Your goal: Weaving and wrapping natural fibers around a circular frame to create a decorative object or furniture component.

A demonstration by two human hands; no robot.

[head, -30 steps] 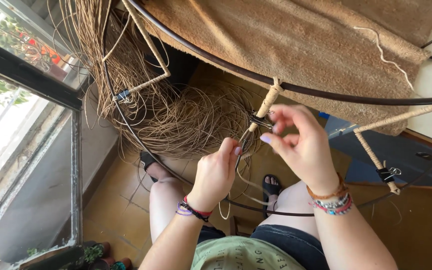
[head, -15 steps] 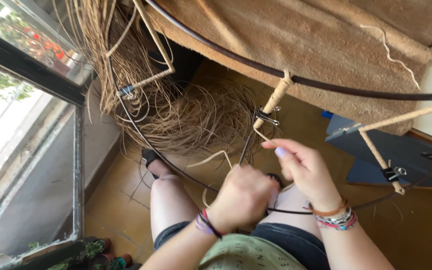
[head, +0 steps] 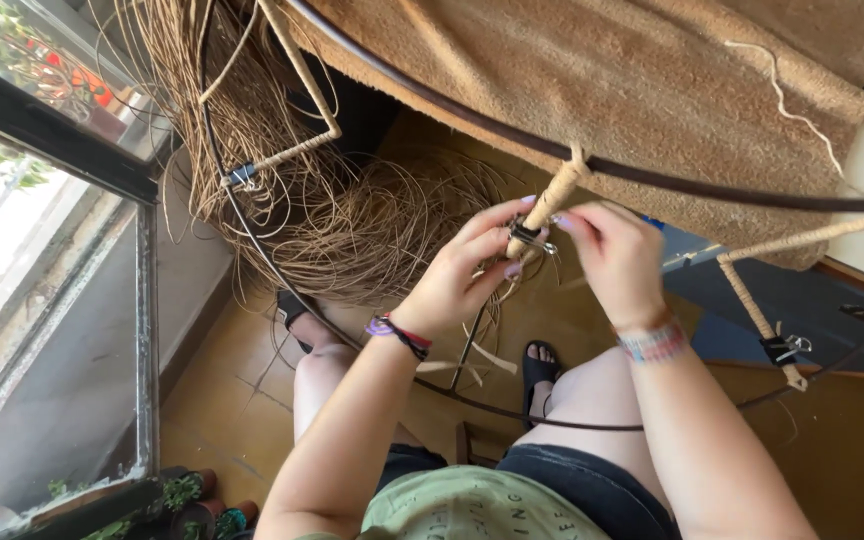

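A dark round metal frame (head: 652,175) has spokes partly wrapped in tan rattan strip. Both my hands meet at the wrapped spoke (head: 552,205) in the middle. My left hand (head: 467,270) pinches the spoke at a small black binder clip (head: 530,236). My right hand (head: 617,255) has its fingers closed on the same clip and wrap from the other side. A loose flat strip (head: 472,365) hangs below my left wrist. My bare knees and black sandals show under the frame.
A big loose bundle of rattan strands (head: 352,225) lies on the tiled floor behind the frame. A brown woven mat (head: 602,70) hangs at the top. Another wrapped spoke with a binder clip (head: 780,348) is at the right. A window (head: 42,250) and potted plants (head: 182,495) are on the left.
My left hand has come back up from near my knee to the wrapped spoke. My right hand rose to the clip too. The view shifted a little.
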